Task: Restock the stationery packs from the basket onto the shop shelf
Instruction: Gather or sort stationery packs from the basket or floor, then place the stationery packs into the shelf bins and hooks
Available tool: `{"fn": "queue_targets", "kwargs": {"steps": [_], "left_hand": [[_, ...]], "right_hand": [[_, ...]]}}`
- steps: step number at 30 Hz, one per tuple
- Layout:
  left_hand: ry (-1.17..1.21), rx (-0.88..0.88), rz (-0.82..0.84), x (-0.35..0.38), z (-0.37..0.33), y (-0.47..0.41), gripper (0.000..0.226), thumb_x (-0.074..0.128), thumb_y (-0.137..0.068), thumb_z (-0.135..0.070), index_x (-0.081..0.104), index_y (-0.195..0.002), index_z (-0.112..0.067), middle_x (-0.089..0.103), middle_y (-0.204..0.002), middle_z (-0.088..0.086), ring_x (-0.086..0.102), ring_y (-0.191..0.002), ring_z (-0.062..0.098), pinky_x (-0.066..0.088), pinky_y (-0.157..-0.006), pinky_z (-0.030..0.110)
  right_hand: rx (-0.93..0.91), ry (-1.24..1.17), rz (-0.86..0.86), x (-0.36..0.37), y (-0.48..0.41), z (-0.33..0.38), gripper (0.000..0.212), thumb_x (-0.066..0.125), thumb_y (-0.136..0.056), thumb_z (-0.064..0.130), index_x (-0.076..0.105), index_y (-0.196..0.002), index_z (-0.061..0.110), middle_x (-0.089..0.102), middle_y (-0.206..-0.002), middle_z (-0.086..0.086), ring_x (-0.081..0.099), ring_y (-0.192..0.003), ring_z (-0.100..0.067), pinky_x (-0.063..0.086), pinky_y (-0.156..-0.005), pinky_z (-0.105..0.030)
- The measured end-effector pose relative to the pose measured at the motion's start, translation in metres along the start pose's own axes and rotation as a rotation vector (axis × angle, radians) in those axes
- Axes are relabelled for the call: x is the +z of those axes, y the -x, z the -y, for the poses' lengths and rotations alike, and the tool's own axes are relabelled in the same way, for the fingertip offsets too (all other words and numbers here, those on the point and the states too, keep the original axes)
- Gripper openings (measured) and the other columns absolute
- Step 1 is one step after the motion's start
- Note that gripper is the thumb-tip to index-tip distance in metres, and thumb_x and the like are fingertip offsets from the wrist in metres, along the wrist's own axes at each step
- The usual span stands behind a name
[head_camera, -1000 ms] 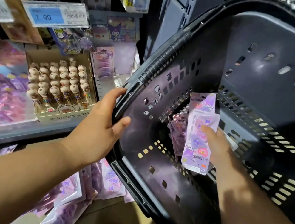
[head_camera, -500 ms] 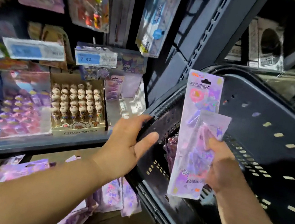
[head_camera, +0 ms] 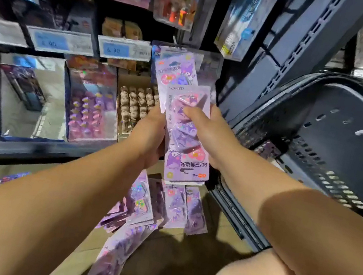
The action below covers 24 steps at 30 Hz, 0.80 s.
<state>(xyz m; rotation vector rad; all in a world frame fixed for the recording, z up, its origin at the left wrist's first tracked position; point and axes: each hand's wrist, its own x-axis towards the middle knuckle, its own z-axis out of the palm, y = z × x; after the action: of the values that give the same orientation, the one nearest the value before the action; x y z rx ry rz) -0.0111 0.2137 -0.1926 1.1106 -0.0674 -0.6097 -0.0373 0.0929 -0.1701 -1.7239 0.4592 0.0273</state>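
Left hand (head_camera: 149, 137), right hand (head_camera: 211, 134) — each grip tight on the stationery packs (head_camera: 183, 162) — shelf (head_camera: 27, 155) behind, basket (head_camera: 325, 138) alongside

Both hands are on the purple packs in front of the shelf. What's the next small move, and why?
Probably slide the front pack up with the right hand until it squares with the back pack. They overlap staggered, the left hand grips their left edge, and neither is on the shelf yet.
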Motion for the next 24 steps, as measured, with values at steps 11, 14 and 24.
{"fn": "queue_targets", "kwargs": {"steps": [11,14,24], "left_hand": [[-0.151,-0.203,-0.193,-0.085,0.072,0.005,0.025,0.04,-0.104,-0.02,0.058,-0.12,-0.026,0.074,-0.082,-0.001,0.07,-0.073,0.018,0.057,-0.072,0.041],[-0.214,-0.275,-0.206,-0.098,0.092,0.006,0.025,0.042,-0.103,-0.018,0.058,-0.12,-0.026,0.071,-0.074,0.0,0.068,-0.063,0.014,0.056,-0.054,0.033],[-0.515,-0.492,-0.343,-0.108,0.143,0.005,0.047,0.058,-0.093,-0.02,0.047,-0.136,-0.033,0.068,-0.106,0.005,0.066,-0.075,0.021,0.048,-0.052,0.02]], "right_hand": [[0.41,0.113,0.184,0.032,-0.021,-0.08,0.058,0.062,-0.085,0.048,0.048,-0.132,0.017,0.048,-0.123,-0.001,0.046,-0.094,-0.016,0.03,-0.106,-0.04],[0.458,-0.008,0.093,0.042,-0.025,-0.108,0.047,0.069,-0.081,0.044,0.056,-0.115,0.014,0.057,-0.119,-0.01,0.056,-0.099,-0.022,0.044,-0.096,-0.039],[0.767,-0.163,-0.054,0.063,-0.026,-0.198,0.052,0.068,-0.073,0.058,0.069,-0.099,0.013,0.07,-0.102,-0.017,0.068,-0.094,-0.035,0.05,-0.093,-0.051]]}}
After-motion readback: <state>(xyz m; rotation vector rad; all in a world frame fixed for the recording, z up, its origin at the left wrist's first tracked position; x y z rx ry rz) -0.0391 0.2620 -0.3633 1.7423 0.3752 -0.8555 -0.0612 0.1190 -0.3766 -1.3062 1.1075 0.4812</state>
